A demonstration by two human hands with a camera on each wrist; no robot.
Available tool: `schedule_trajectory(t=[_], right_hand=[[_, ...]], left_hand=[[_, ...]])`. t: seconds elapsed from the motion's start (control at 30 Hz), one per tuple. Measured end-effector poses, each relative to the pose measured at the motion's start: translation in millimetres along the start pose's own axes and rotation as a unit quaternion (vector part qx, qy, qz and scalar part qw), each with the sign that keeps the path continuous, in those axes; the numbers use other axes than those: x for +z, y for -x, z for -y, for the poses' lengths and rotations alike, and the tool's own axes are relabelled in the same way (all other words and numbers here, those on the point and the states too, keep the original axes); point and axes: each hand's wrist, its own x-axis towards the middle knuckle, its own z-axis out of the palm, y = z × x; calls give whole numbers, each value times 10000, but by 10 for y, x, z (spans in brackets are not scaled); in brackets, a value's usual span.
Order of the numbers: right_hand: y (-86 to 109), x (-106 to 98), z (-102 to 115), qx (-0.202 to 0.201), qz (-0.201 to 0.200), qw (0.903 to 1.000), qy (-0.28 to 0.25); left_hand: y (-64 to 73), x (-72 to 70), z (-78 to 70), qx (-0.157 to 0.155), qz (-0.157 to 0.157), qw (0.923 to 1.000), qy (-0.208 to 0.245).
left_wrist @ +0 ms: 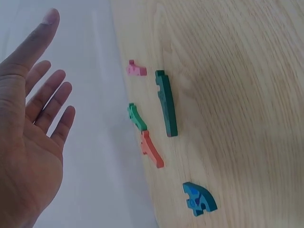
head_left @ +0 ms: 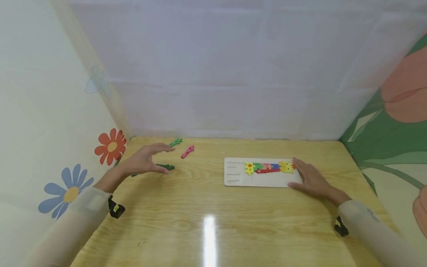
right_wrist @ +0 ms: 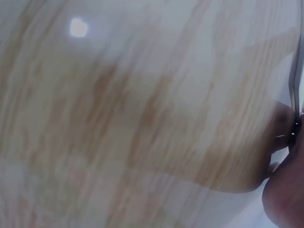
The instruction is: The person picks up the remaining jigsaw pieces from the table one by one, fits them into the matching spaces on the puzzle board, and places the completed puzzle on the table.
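My left hand [head_left: 146, 159] hovers over the left of the table, thumb and fingers spread apart, holding nothing. Beneath and beside it lie a dark green puzzle piece [left_wrist: 166, 104], a small green piece [left_wrist: 137, 117], an orange-red piece [left_wrist: 153, 151], a pink piece [left_wrist: 137, 71] and a teal-blue curved piece [left_wrist: 200, 198]. My right hand [head_left: 310, 180] holds the right end of a white puzzle board [head_left: 257, 181], thumb at its near corner and fingers at its far corner. On the board are joined colourful pieces with a yellow giraffe head [head_left: 285, 167] and a long red piece [head_left: 267, 171].
The wood-grain table [head_left: 186, 207] meets a pale cloth wall [head_left: 227, 104] at the back. Flower-printed panels stand at the left and right. Short lines of slots [head_left: 233, 174] mark the board's left end. A light reflection [head_left: 209, 237] shines on the front of the table.
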Motion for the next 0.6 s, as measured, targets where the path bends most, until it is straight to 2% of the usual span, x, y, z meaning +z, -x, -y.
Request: schedule_trajectory(t=[0.2, 0.6], right_hand=[[12, -21, 26, -15, -20, 10000, -12], [5, -4, 23, -72, -105, 9999, -60]], left_hand=[[92, -55, 82, -153, -91, 9998, 75], [335, -134, 213, -184, -161, 9991, -348]])
